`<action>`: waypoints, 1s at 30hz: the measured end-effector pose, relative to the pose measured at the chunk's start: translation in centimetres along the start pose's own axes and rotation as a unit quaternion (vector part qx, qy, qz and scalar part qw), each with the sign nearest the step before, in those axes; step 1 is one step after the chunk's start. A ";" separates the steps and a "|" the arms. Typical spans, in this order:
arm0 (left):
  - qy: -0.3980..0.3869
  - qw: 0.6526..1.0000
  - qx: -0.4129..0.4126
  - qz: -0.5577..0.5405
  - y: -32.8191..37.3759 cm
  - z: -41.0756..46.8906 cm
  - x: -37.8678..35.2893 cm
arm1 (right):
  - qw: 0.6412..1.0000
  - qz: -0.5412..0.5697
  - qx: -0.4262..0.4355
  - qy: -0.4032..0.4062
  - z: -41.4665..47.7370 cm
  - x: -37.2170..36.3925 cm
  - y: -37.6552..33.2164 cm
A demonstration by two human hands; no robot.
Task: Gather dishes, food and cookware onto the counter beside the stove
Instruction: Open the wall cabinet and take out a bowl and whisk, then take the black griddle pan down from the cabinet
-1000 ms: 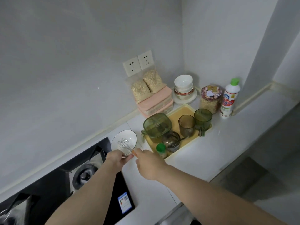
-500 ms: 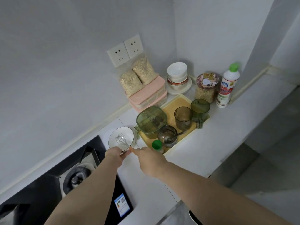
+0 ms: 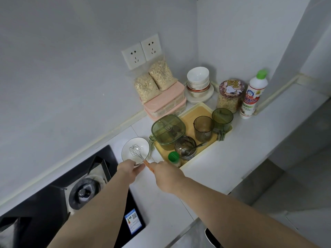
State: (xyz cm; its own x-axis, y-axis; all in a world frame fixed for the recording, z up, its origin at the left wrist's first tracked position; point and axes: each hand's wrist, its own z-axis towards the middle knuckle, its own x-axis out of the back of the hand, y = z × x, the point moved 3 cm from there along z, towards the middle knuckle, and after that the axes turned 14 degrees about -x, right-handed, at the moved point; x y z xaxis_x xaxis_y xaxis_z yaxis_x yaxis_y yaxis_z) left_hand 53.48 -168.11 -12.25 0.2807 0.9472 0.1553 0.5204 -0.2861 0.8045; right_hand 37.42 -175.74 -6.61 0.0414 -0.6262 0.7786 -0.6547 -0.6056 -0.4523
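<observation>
I see the bowl (image 3: 126,148) on the counter (image 3: 215,167), between the stove (image 3: 44,203) and the yellow tray (image 3: 198,111), with the whisk (image 3: 136,151) head inside. My left hand (image 3: 129,171) grips its near rim; my right hand (image 3: 166,173) holds the whisk's orange handle.

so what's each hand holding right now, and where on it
The left hand grips the white bowl by its near rim. The right hand holds the whisk by its orange handle, wire head in the bowl.
</observation>
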 end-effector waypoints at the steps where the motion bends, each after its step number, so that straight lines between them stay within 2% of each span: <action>1: 0.008 1.000 -0.001 0.006 0.1 -0.4 0.1 | 1.000 0.004 -0.004 -0.002 -0.1 0.1 0.1; 6: 0.089 0.992 -0.037 0.086 1.4 -3.1 1.5 | 0.999 0.023 -0.012 0.019 -1.8 1.6 0.1; 8: 0.111 0.957 -0.150 0.221 2.6 -4.6 1.8 | 0.998 0.035 -0.007 0.042 -2.7 3.2 -0.1; 10: 0.104 0.903 -0.301 0.288 4.6 -7.2 1.6 | 0.995 0.057 0.001 0.079 -3.9 5.4 -0.5; 13: 0.078 0.824 -0.493 0.268 9.5 -12.8 0.4 | 0.977 0.128 0.025 0.167 -5.7 10.0 -1.5; 17: 0.060 0.718 -0.662 0.207 16.9 -20.9 -0.9 | 0.917 0.237 0.079 0.312 -9.3 18.0 -3.5; 19: 0.066 0.643 -0.742 0.176 20.8 -25.6 -1.1 | 0.868 0.282 0.123 0.391 -11.9 22.8 -4.7; 22: 0.077 0.534 -0.828 0.150 25.6 -32.6 -1.2 | 0.799 0.348 0.177 0.458 -15.9 29.4 -6.1; 24: 0.097 0.470 -0.868 0.130 28.3 -36.9 -1.1 | 0.769 0.394 0.207 0.459 -18.4 32.9 -6.8; 27: 0.124 0.391 -0.907 0.088 32.0 -43.2 -0.5 | 0.729 0.429 0.249 0.472 -22.3 38.1 -7.9; 30: 0.139 0.338 -0.927 0.083 35.4 -47.7 -0.3 | 0.718 0.466 0.267 0.443 -25.3 42.5 -9.2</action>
State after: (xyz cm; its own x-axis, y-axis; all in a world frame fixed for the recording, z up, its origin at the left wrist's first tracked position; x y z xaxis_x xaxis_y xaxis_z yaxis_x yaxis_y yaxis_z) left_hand 33.37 -171.59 43.48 -0.0386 0.9911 0.1273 -0.9562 0.0003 -0.2928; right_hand 26.09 -184.33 41.65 -0.8782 -0.4666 -0.1048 0.3044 -0.3765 -0.8750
